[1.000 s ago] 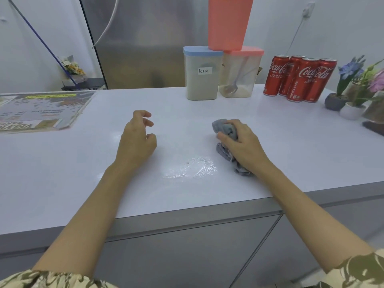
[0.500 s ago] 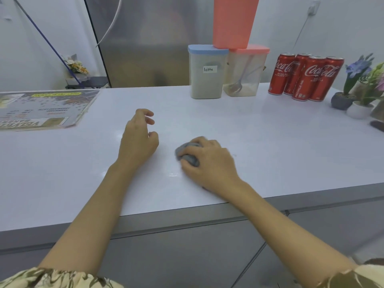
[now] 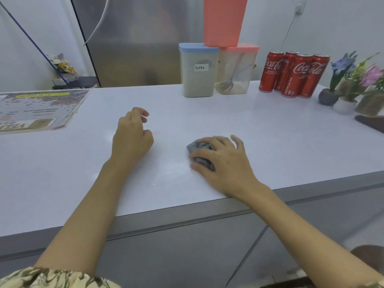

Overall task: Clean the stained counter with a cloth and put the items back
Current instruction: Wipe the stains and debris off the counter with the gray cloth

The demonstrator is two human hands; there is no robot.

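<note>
A bunched grey cloth [image 3: 199, 147] lies on the white counter [image 3: 270, 142] under my right hand [image 3: 224, 161], whose fingers curl over it and press it down. A faint smear of residue [image 3: 176, 166] shows on the counter just left of the cloth. My left hand [image 3: 132, 136] rests on the counter to the left, fingers loosely curled and holding nothing. At the back stand a blue-lidded container labelled latte [image 3: 197, 70], a pink-lidded container with a spoon inside [image 3: 235, 70], and a tall pink container [image 3: 224, 19] stacked on top of them.
Several red cola cans [image 3: 295, 74] stand at the back right. Small flower pots [image 3: 345, 96] sit at the right edge, with a dark object [image 3: 369, 122] in front of them. A printed sheet [image 3: 39, 109] lies at the far left. The counter's front edge runs below my wrists.
My right hand swept the cloth left across the wet stain, then back to the right. The bright wet patch is gone; only a faint smear shows. My left hand stayed put.
</note>
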